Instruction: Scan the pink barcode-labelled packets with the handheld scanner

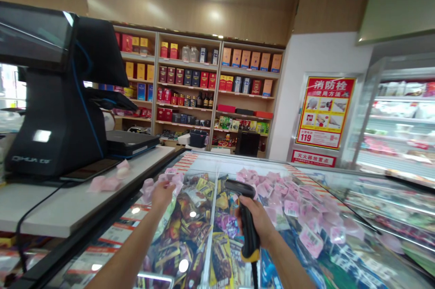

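My right hand [256, 219] is wrapped round the grip of a black and yellow barcode scanner [249, 234], its head tilted toward the left over the glass freezer lid [217, 166]. My left hand [162, 195] is at the far left of the lid, fingers pinched on a small pink packet [176, 179] in a cluster of similar ones. A larger spread of pink packets [282, 189], several with white barcode labels, lies on the glass to the right of the scanner. Beneath the glass are colourful wrapped ice creams [183, 230].
On the left, a white counter [41, 209] carries a black checkout terminal [57, 108], a flat black device [131, 142] and a few pink packets [107, 183]. Shelves of boxed goods [186, 78] line the back wall. A refrigerated display [397, 121] stands at the right.
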The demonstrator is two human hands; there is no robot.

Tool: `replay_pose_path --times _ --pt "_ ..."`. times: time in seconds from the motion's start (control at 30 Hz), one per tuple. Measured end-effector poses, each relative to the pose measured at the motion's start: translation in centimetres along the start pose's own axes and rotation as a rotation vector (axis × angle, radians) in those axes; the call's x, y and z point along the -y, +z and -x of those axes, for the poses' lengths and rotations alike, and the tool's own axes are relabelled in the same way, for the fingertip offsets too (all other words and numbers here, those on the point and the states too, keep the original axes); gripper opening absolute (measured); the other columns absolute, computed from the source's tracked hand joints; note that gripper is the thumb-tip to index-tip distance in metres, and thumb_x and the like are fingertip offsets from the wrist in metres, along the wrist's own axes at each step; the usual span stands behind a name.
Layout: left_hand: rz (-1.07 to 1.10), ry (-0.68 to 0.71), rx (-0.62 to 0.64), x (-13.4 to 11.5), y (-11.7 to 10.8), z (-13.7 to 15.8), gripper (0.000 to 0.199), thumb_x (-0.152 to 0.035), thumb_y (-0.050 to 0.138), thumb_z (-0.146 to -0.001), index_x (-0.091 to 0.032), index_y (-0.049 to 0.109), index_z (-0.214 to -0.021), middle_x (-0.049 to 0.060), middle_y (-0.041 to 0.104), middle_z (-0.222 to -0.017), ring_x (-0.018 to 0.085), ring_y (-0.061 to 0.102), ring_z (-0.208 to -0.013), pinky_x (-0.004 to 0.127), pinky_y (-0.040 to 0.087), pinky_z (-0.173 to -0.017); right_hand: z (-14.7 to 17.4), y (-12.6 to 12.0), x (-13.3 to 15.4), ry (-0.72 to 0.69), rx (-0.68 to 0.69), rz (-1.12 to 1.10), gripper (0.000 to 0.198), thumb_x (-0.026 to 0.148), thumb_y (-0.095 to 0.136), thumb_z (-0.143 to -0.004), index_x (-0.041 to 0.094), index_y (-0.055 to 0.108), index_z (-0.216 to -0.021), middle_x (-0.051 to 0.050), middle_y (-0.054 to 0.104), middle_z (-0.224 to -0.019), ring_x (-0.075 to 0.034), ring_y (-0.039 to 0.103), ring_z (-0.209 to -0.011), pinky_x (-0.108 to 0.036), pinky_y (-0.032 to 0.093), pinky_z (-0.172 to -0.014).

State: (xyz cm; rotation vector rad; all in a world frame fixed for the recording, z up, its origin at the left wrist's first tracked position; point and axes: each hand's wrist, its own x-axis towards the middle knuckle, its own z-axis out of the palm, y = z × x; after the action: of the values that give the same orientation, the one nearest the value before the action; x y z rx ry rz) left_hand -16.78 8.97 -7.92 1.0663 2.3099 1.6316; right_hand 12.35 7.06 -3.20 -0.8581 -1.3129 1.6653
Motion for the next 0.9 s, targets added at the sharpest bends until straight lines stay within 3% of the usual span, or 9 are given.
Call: replay_pose_path --times 0.1,0.27,0.43,0.57,0.73,0.9 --pt "-0.165 0.029 -0.019 -0.2 -0.8 -0.3 0.028 -0.029 0.046 -0.076 -0.015 0.050 -0.100 0.005 0.054 -0.101 0.016 0.053 -0.086 0.037 0.044 -0.073 0.0 -1.8 0.5 -0.037 -0.067 0.002 0.030 0.044 0.051 -0.065 0.015 0.048 -0.071 0.002 0.053 -0.049 -0.007 0.043 -0.032 -0.020 0.036 -0.029" --pt "-0.336 0.203 -0.049 -0.9 -1.7 -0.1 0.028 -0.029 0.045 -0.076 -0.016 0.050 -0.100 0.006 0.052 -0.105 0.018 0.050 -0.093 0.040 0.041 -0.078 0.0 -5.3 1.3 -0.043 -0.207 -0.002 0.027 0.042 0.052 -0.065 0.015 0.046 -0.066 0.002 0.050 -0.044 -0.008 0.043 -0.030 -0.019 0.035 -0.028" --pt "-0.407 0.331 -0.071 -2.9 -0.8 1.2 0.029 -0.027 0.046 -0.076 -0.014 0.049 -0.101 0.008 0.049 -0.110 0.021 0.043 -0.103 0.044 0.035 -0.085 0.0 -8.6 1.6 -0.074 -0.310 -0.056 0.026 0.040 0.053 -0.065 0.016 0.046 -0.067 0.003 0.051 -0.044 -0.008 0.043 -0.030 -0.019 0.035 -0.028" --pt "-0.389 0.424 -0.008 -5.6 2.0 3.4 0.031 -0.027 0.045 -0.076 -0.014 0.046 -0.105 0.008 0.047 -0.113 0.022 0.040 -0.107 0.043 0.033 -0.087 -0.3 -10.4 1.4 -0.064 -0.383 -0.072 0.027 0.041 0.055 -0.063 0.016 0.048 -0.071 0.002 0.054 -0.049 -0.009 0.046 -0.034 -0.021 0.038 -0.030" --pt "-0.354 0.506 0.282 -8.7 7.6 6.9 0.027 -0.029 0.046 -0.076 -0.015 0.051 -0.098 0.005 0.054 -0.101 0.017 0.052 -0.091 0.039 0.041 -0.077 -0.5 -10.8 0.8 -0.048 -0.395 -0.083 0.027 0.041 0.056 -0.062 0.016 0.048 -0.070 0.003 0.052 -0.047 -0.009 0.047 -0.034 -0.021 0.038 -0.030" --pt "-0.354 0.496 0.463 -10.0 12.0 9.5 0.028 -0.029 0.046 -0.076 -0.015 0.050 -0.100 0.006 0.053 -0.103 0.017 0.052 -0.090 0.039 0.043 -0.076 -0.2 -9.7 0.6 -0.016 -0.364 -0.087 0.027 0.041 0.054 -0.064 0.015 0.049 -0.070 0.003 0.052 -0.046 -0.008 0.044 -0.032 -0.019 0.036 -0.029"
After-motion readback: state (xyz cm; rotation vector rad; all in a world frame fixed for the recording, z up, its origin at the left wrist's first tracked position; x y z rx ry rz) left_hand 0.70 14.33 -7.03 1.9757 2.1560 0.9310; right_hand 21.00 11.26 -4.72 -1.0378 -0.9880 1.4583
